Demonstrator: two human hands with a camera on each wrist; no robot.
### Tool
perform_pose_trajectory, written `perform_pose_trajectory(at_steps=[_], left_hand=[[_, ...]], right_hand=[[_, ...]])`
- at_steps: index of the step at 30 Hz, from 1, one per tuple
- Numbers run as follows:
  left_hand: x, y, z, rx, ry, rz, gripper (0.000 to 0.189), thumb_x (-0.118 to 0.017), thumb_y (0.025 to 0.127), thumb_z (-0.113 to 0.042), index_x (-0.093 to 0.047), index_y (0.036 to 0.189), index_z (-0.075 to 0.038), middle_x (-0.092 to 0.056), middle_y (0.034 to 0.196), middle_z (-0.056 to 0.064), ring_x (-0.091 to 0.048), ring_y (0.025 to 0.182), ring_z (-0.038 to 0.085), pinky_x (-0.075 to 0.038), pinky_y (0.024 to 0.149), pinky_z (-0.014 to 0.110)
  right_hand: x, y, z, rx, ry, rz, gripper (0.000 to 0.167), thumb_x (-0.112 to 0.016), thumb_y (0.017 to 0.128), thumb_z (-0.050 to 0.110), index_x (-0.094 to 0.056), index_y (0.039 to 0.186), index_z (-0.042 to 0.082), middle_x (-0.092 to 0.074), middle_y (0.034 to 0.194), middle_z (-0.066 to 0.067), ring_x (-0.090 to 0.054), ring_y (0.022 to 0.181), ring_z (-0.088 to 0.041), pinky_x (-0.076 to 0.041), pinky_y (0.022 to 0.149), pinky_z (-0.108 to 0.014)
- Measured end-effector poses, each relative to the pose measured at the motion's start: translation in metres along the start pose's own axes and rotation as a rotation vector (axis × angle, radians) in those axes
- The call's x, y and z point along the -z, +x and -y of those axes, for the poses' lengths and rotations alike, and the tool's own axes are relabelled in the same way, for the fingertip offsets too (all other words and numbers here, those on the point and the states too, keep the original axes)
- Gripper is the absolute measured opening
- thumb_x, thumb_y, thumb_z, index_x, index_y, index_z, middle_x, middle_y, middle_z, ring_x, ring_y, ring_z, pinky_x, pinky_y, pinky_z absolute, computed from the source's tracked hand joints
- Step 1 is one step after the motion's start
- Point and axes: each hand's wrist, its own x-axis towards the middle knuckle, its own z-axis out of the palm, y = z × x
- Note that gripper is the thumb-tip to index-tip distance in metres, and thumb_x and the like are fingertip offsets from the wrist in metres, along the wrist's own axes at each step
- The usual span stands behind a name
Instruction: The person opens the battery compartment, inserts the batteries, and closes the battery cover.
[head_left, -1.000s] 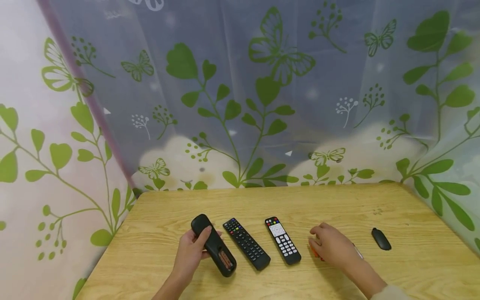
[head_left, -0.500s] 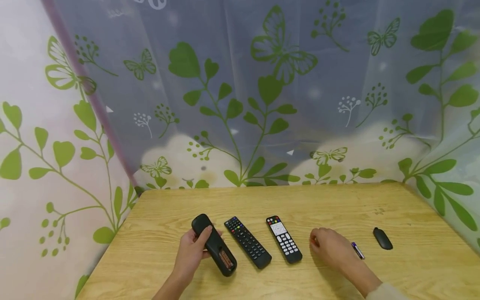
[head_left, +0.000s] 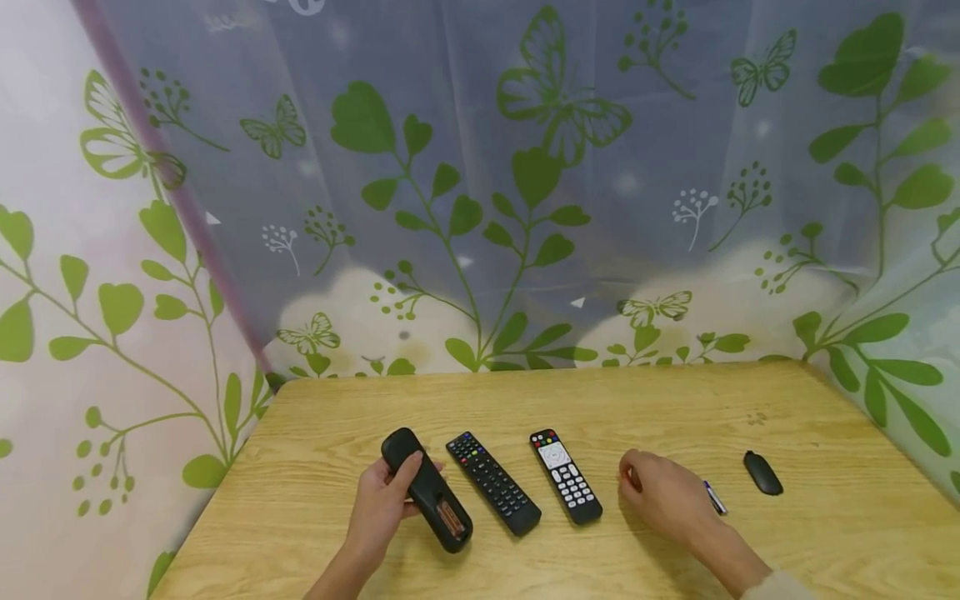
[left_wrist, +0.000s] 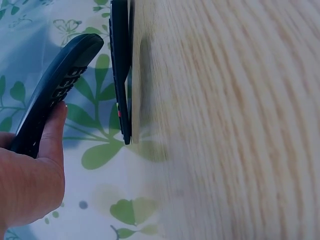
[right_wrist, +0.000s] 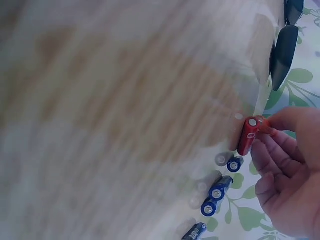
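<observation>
My left hand [head_left: 378,504] grips a black remote control [head_left: 420,479] with its back turned up in the head view. Its battery compartment is uncovered, and a reddish battery [head_left: 452,518] shows inside. The left wrist view shows the buttoned face of this remote [left_wrist: 62,82], with my thumb along it. My right hand [head_left: 663,493] is low over the table, fingertips bent together. In the right wrist view, its fingertips pinch an orange-red battery [right_wrist: 265,126], partly hidden. A second red battery [right_wrist: 248,137] lies right beside it. Blue batteries [right_wrist: 220,188] lie near that hand.
Two more remotes lie face up between my hands: a black one with dark keys [head_left: 495,485] and one with white keys [head_left: 566,477]. A black oval cover [head_left: 762,472] lies at the right on the wooden table [head_left: 315,417]. Patterned curtain [head_left: 480,208] hangs behind.
My right hand's fingers have drawn closer together, and the red seen under them one second ago is hidden in the head view now. The left hand and its remote have stayed put.
</observation>
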Motion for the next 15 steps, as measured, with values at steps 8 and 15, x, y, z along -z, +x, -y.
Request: perform_pose_trajectory(at_steps=[8,15], left_hand=[[0.001,0.002,0.0,-0.002,-0.026,0.0,0.049,-0.051,0.101,-0.026,-0.042,0.129,0.013,-0.062,0.114,0.026,-0.066,0.097,0.029,-0.057,0.075,0.037],[0.001,0.002,-0.001,-0.004,-0.046,0.002,0.047,-0.051,0.101,-0.025,-0.041,0.128,0.012,-0.062,0.114,0.027,-0.065,0.1,0.031,-0.056,0.076,0.037]], right_hand=[[0.01,0.001,0.009,-0.053,0.145,0.025,0.025,-0.065,0.091,0.016,-0.067,0.111,0.002,-0.065,0.079,0.006,-0.056,0.061,-0.005,-0.049,0.054,-0.029],[0.019,0.0,0.032,-0.048,0.217,-0.01,0.016,-0.067,0.09,0.016,-0.069,0.103,0.006,-0.066,0.082,0.005,-0.059,0.063,-0.007,-0.051,0.057,-0.03]])
